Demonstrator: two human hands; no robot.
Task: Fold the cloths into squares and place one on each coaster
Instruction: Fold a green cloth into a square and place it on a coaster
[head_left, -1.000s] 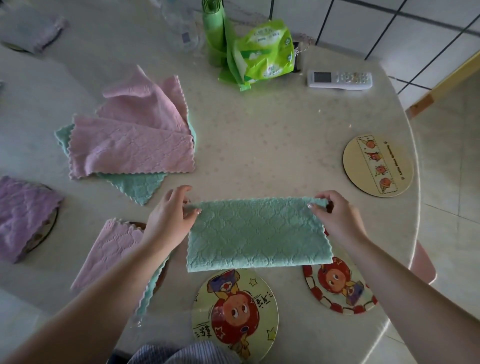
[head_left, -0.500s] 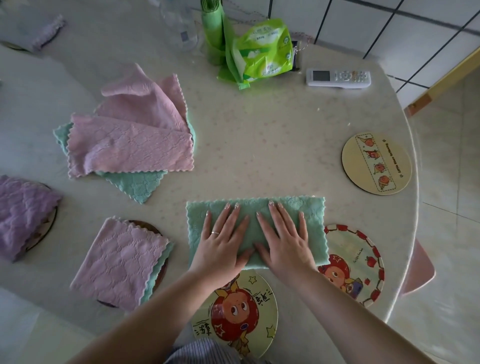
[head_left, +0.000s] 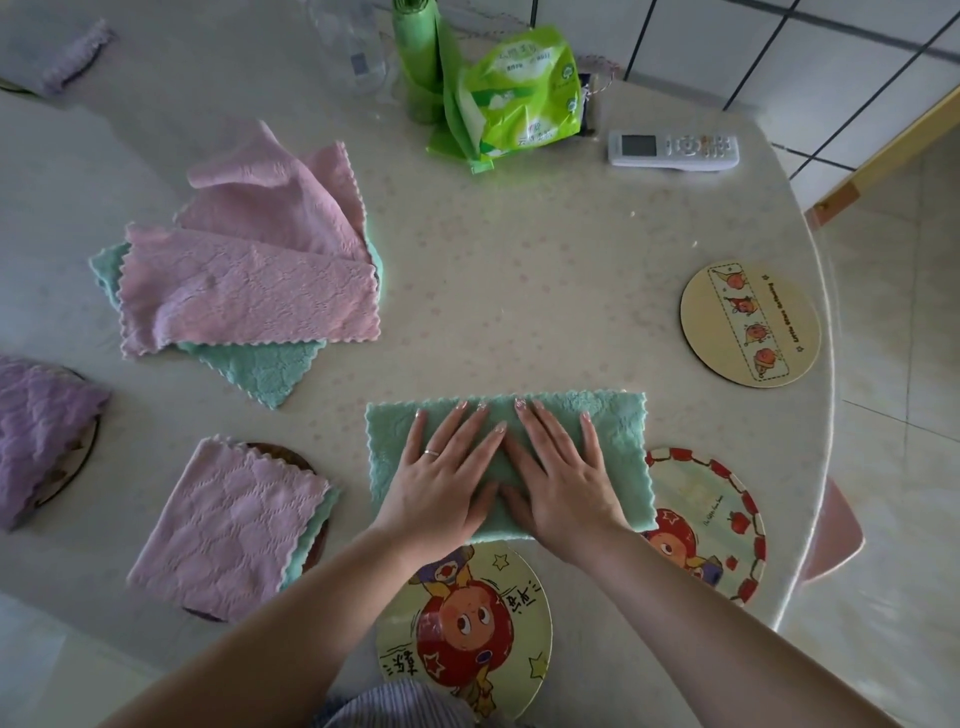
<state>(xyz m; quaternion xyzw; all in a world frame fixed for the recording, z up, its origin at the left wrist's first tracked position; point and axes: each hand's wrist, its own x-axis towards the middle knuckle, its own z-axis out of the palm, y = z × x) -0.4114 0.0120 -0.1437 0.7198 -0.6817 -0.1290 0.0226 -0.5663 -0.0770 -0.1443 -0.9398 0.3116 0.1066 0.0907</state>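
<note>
Under both flat, open hands, left hand (head_left: 441, 483) and right hand (head_left: 563, 486), lay the green cloth (head_left: 618, 431), half-folded beside the red-rimmed coaster (head_left: 727, 519); uneven pressing might have skewed the next fold.

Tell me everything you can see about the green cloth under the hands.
The green cloth is a mint, fluffy fabric with a quilted pattern and scalloped edges, folded into a long rectangle. It lies flat on the table. The left hand and right hand press on it with straight fingers. Its right end overlaps the red-rimmed coaster.
</note>
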